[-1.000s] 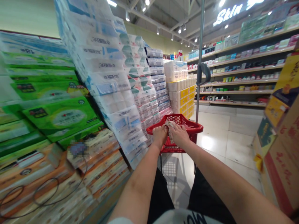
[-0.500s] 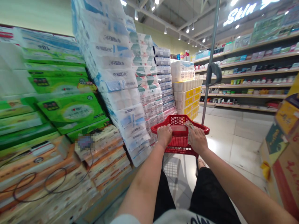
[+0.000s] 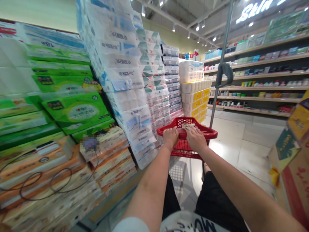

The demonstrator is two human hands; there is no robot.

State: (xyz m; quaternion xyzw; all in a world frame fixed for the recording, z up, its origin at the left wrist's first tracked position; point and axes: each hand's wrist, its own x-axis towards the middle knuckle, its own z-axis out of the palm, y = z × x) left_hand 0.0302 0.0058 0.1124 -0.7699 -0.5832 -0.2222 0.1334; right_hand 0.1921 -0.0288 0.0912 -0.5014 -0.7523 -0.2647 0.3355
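Observation:
A red shopping cart [image 3: 185, 148] stands in front of me, its handle running across the near side of the basket. My left hand [image 3: 171, 137] is wrapped round the left part of the handle. A small pale cloth or paper [image 3: 189, 126] lies at the fingers of my right hand [image 3: 196, 139], on the middle of the handle. The right hand's fingers press down over the cloth and the bar. What the basket holds is mostly hidden behind the hands and handle.
Tall stacks of white tissue packs [image 3: 124, 71] and green packs [image 3: 77, 111] line the left. A grey pole [image 3: 223, 53] with a dark hook rises beyond the cart. Stocked shelves [image 3: 260, 75] stand behind at right; cardboard boxes [image 3: 300, 170] line the right edge over pale floor tiles.
My right hand has slid left along the handle with the cloth, closer to my left hand. The cloth now lies flatter. My left hand keeps its hold, and the view has shifted slightly.

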